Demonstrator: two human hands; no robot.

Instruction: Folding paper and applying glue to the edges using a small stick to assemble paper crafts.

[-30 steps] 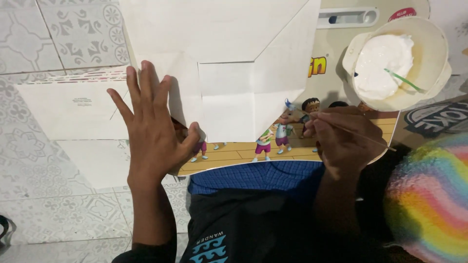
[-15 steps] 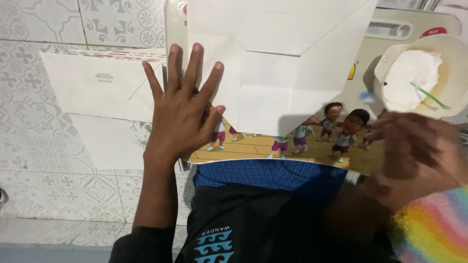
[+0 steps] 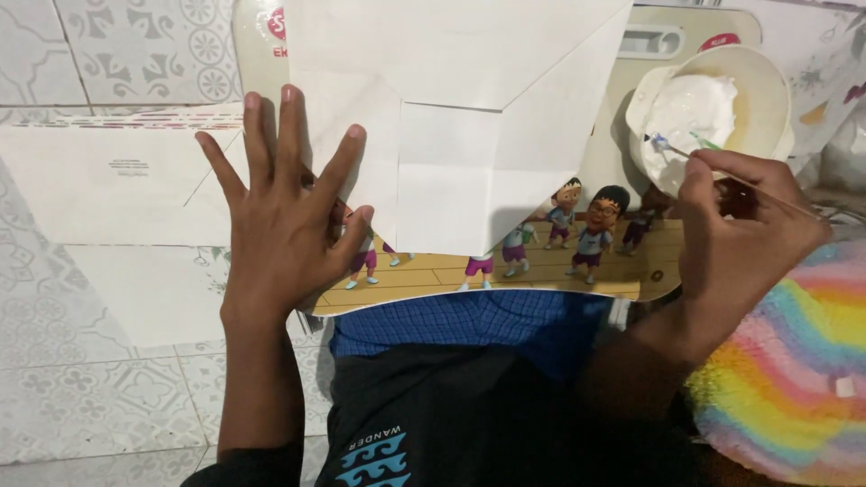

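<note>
Pale patterned floor tiles [image 3: 81, 397] across the left of the frame, one cartoon-printed board [image 3: 541, 271] at centre. On the board, one folded white envelope sheet [image 3: 469, 117]; two more flat sheets [image 3: 108, 180] at left. One white cup of paste [image 3: 713, 108] at upper right. Left hand [image 3: 289, 216] flat, fingers splayed, pressing the envelope's left edge as before. Right hand [image 3: 740, 234], blurred and lower half a second ago, now raised beside the cup, fingers pinched on one thin stick [image 3: 722, 167], tip at the paste.
</note>
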